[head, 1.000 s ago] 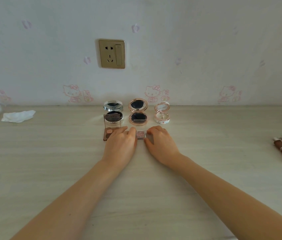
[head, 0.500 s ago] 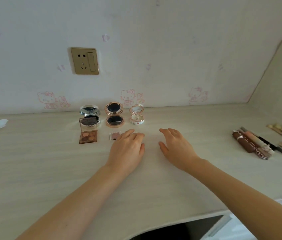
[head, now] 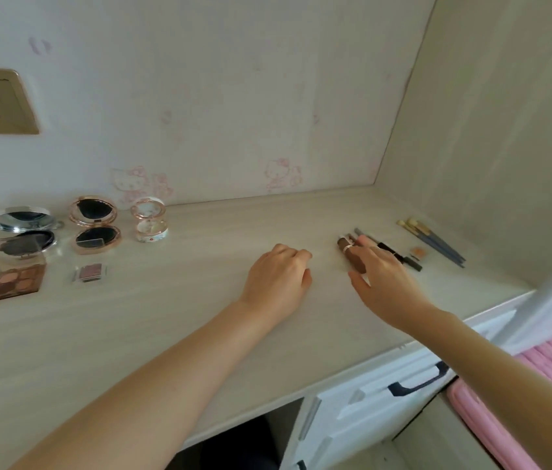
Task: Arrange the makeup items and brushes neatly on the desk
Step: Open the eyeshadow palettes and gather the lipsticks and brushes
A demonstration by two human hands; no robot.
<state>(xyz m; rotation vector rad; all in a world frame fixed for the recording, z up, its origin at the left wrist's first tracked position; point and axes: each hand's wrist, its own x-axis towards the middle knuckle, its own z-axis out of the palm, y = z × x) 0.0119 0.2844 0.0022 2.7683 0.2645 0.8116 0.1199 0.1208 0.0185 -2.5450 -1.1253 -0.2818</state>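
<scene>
On the pale wood-grain desk, the right hand is stretched out with fingers extended, its fingertips laid over a cluster of brown and pink cosmetic tubes; whether anything is gripped cannot be told. The left hand is rested at its nine o'clock, fingers loosely curled, nothing held. Blue-handled brushes are seen at two o'clock of the right hand. Open round compacts and a brown eyeshadow palette are lined up well away at ten o'clock.
</scene>
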